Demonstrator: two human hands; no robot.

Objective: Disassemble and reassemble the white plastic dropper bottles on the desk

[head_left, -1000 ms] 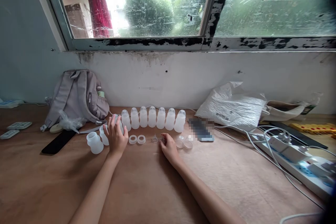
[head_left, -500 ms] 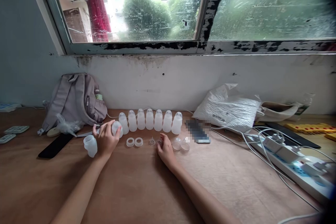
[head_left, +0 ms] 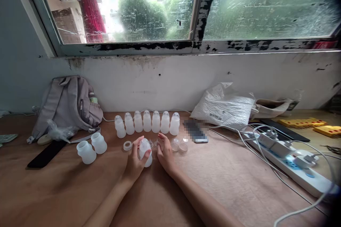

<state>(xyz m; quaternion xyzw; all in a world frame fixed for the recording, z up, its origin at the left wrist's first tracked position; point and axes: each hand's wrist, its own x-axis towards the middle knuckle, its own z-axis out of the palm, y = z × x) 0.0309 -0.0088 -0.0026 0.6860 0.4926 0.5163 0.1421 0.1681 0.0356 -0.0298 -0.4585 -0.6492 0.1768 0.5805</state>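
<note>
My left hand (head_left: 135, 159) is wrapped around a frosted, translucent baby bottle (head_left: 145, 153), low over the table in front of me. Close on its right, my right hand (head_left: 166, 154) rests with bent fingers, thumb and fingertips apart, beside small clear teats (head_left: 155, 143) partly hidden by the hands. A white screw ring (head_left: 127, 145) lies left of the held bottle. Clear round caps (head_left: 183, 146) lie to the right of my right hand. Two open-necked bottles, the nearer one (head_left: 86, 152) and the farther one (head_left: 99, 143), stand at the left.
Several capped bottles (head_left: 147, 122) stand in a row at the back. A backpack (head_left: 66, 103) and a black phone (head_left: 46, 154) are on the left. On the right lie a blurred phone (head_left: 197, 133), a silver plastic parcel (head_left: 223, 108), and a power strip (head_left: 295, 163) with loose cables.
My left hand has brought a bottle from the left to the middle, beside my right hand. Two open bottles now show at the left. My right hand stays near the teats.
</note>
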